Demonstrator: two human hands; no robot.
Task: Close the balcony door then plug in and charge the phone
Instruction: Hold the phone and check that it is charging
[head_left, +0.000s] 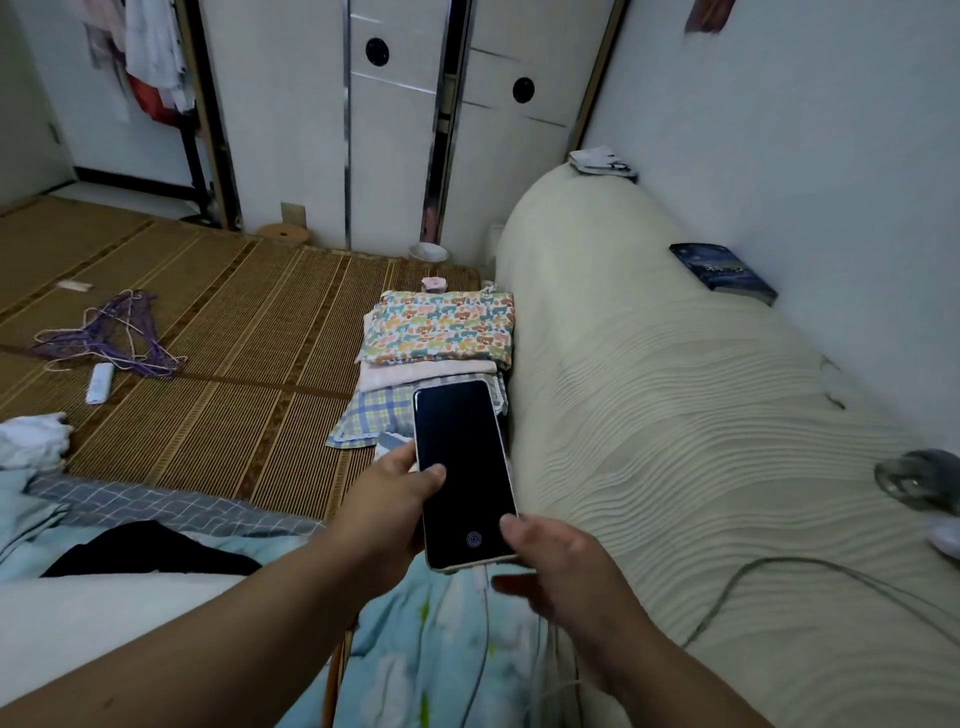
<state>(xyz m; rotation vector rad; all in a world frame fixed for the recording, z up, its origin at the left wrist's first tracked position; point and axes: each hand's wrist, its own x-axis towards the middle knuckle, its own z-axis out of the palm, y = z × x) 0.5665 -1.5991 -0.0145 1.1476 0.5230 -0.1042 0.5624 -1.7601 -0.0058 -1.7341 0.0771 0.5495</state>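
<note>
A phone (462, 467) with a dark screen and a pale case is held screen up over the bed's edge. My left hand (387, 512) grips its left side, thumb lying on the glass. My right hand (550, 564) is at the phone's bottom end, fingers curled beside the lower right corner. A thin white cable (485, 618) hangs down from under the phone's bottom edge; whether it is plugged in is hidden. A grey cable (737, 577) runs across the cream bolster to the right.
A long cream bolster (675, 415) lies along the right wall with a blue book (724, 273) on it. Folded cloths and a patterned pillow (441, 327) sit on the bamboo mat (234, 312). Purple hangers (104, 332) and a white remote (100, 383) lie at left. White closet doors (395, 130) stand behind.
</note>
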